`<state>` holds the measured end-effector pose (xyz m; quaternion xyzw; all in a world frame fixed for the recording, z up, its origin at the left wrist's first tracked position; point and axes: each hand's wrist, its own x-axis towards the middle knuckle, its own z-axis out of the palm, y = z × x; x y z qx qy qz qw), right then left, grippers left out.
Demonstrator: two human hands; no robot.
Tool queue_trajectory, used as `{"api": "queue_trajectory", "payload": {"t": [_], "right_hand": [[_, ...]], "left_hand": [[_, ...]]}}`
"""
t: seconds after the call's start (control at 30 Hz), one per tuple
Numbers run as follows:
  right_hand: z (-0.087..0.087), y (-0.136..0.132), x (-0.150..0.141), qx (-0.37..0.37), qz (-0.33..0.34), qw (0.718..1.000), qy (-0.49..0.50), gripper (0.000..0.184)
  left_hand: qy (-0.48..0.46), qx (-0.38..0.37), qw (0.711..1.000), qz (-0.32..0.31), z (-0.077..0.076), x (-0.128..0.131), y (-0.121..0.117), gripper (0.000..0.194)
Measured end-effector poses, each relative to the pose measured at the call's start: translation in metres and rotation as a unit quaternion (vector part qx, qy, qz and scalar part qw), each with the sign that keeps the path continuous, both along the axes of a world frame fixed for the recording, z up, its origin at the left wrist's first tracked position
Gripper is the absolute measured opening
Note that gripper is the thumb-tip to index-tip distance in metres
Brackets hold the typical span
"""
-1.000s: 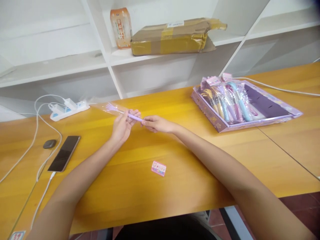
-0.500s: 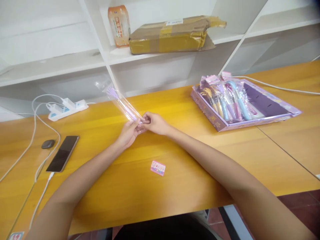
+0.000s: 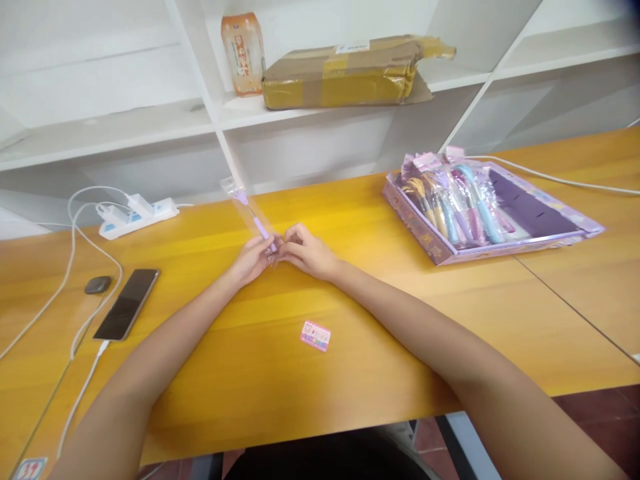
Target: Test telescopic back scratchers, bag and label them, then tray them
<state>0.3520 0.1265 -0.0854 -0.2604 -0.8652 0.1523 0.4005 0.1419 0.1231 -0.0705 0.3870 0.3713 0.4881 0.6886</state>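
Note:
Both my hands meet at the middle of the yellow wooden table [image 3: 350,373]. My left hand [image 3: 251,259] and my right hand [image 3: 306,252] pinch the lower end of a slim purple pen in a clear plastic sleeve [image 3: 249,210]. The sleeve stands almost upright and leans back to the left. A small pink card [image 3: 316,335] lies flat on the table, nearer to me than my hands.
A purple tray [image 3: 545,237] of several wrapped pens [image 3: 453,197] sits at the right. At the left lie a black phone [image 3: 127,305], a small dark object [image 3: 98,285], a white power strip [image 3: 137,217] and cables. White shelves behind hold a taped cardboard parcel [image 3: 345,73] and an orange packet [image 3: 243,53].
The sleeved pen has swung up from lying toward the left to nearly upright. My hands have closed together around its lower end.

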Motion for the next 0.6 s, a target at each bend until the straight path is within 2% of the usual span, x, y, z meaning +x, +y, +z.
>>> {"api": "queue_trajectory", "payload": {"t": [0.1, 0.23, 0.4, 0.6], "right_hand": [[0.001, 0.001, -0.003, -0.033, 0.032, 0.996, 0.077, 0.02], [0.002, 0.007, -0.003, -0.118, 0.009, 0.981, 0.157, 0.028], [0.004, 0.011, -0.003, -0.194, 0.003, 0.966, 0.168, 0.035], [0.0, 0.014, -0.004, -0.218, 0.011, 0.96, 0.177, 0.038]], "left_hand": [[0.01, 0.031, 0.999, -0.024, -0.002, 0.0, -0.001, 0.031], [0.023, 0.053, 0.998, -0.032, -0.001, 0.002, -0.005, 0.031], [0.06, 0.084, 0.993, -0.052, -0.004, 0.001, -0.005, 0.043], [0.176, 0.144, 0.966, -0.121, -0.012, -0.007, 0.001, 0.037]]}}
